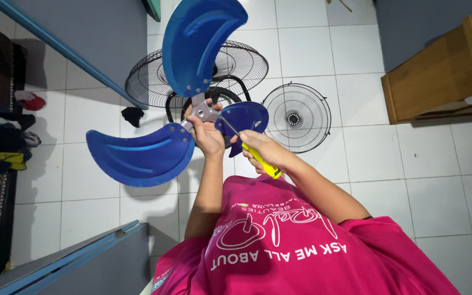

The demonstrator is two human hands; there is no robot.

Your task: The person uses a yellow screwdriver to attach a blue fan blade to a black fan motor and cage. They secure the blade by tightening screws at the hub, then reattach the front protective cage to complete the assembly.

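We see left hand (206, 134) gripping hub of blue fan blade (192, 104), held up over floor. Right hand (260, 150) closed on yellow screwdriver (249, 150), tip at hub. Risk: tip slips off screw, jabs fingers.

Raised blue three-blade fan propeller (192, 98) (screwdriver (249, 147) at hub)

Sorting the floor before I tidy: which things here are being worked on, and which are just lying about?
In hand:
blue fan blade set, held by left hand
yellow-handled screwdriver in right hand

Lying about:
two wire fan guards
wooden bench
black cloth
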